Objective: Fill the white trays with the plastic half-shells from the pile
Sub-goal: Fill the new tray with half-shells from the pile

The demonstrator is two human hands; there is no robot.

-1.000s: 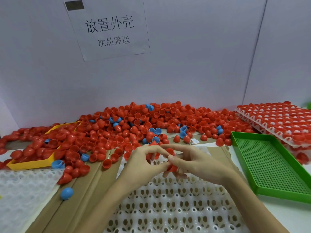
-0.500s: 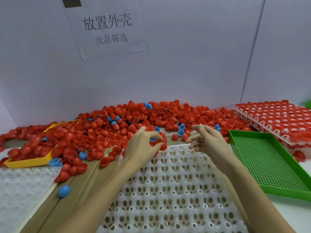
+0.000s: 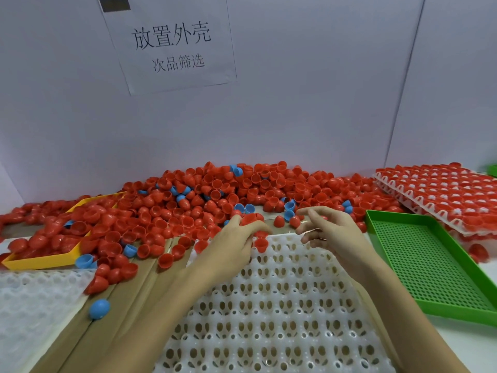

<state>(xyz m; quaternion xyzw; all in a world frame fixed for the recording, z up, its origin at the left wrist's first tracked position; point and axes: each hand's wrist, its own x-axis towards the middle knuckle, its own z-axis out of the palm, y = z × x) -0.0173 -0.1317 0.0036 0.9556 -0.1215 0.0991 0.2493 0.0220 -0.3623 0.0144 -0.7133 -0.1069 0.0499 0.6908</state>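
At frame centre, the left hand is gripping red half-shells over the white tray's far edge, beside the pile, while the right hand is hovering loosely open, holding nothing.

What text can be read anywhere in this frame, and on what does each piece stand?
"放置外壳": large top line on the white paper sheet taped to the back wall.
"次品筛选": smaller second line on the same sheet.
Dark rectangle at the sheet's top left corner: nothing readable on it.
No text is visible on the white tray, green tray, yellow tray or the half-shells.
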